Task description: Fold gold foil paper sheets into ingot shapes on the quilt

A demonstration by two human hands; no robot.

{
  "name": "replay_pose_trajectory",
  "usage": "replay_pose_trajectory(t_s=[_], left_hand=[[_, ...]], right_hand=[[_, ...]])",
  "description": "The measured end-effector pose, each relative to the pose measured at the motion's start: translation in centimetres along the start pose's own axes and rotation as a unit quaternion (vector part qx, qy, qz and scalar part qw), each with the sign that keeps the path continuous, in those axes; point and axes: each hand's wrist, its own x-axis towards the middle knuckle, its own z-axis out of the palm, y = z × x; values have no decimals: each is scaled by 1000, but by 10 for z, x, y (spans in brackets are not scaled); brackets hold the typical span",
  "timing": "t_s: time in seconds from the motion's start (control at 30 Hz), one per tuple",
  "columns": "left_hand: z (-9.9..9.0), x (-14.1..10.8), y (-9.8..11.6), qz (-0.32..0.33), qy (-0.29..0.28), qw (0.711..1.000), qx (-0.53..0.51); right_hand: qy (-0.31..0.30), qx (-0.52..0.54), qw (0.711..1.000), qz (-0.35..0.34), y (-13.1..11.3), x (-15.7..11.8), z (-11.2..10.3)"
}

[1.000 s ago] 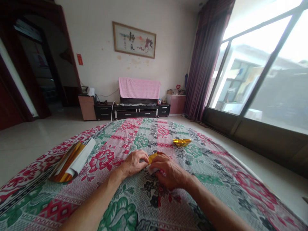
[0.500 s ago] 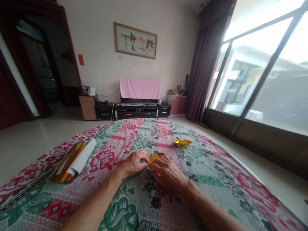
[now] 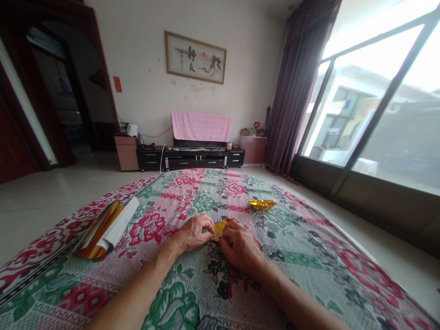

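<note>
A small piece of gold foil paper (image 3: 220,226) lies on the patterned tablecloth, partly covered by my fingers. My left hand (image 3: 197,232) pinches its left edge, fingers bent and closed. On the right side, my right hand (image 3: 240,243) has its fingers curled down on the paper, and a thin pale folded edge shows between the two hands. Beyond my right hand sits a folded gold paper boat-like shape (image 3: 262,205). Off to the left rests a loosely curled stack of gold and white paper sheets (image 3: 105,231).
The round table wears a red, green and grey floral tablecloth (image 3: 172,293). Past its far edge stands a low black TV cabinet (image 3: 195,158), with a pink cloth (image 3: 201,126) draped over the screen. Large windows (image 3: 374,101) and a purple curtain (image 3: 295,91) are on the right.
My right hand has drawn slightly back and its fingers have curled more, so more of the gold paper and its pale edge shows. My left hand stays nearly in place.
</note>
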Motion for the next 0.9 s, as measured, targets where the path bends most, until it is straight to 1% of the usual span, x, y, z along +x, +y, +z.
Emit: replay_pose_trajectory(t_s=[0.2, 0.33, 0.63, 0.9], left_hand=[[0, 1, 0, 5, -5, 1000, 7], [-1, 1, 2, 6, -14, 1000, 15], [0, 1, 3, -1, -15, 999, 41], [2, 1, 0, 0, -6, 1000, 30]], right_hand=[[-3, -19, 999, 51, 0, 3, 3], [-6, -21, 997, 72, -1, 4, 4], [-2, -22, 995, 97, -2, 5, 6], [-3, -22, 994, 106, -2, 4, 6]])
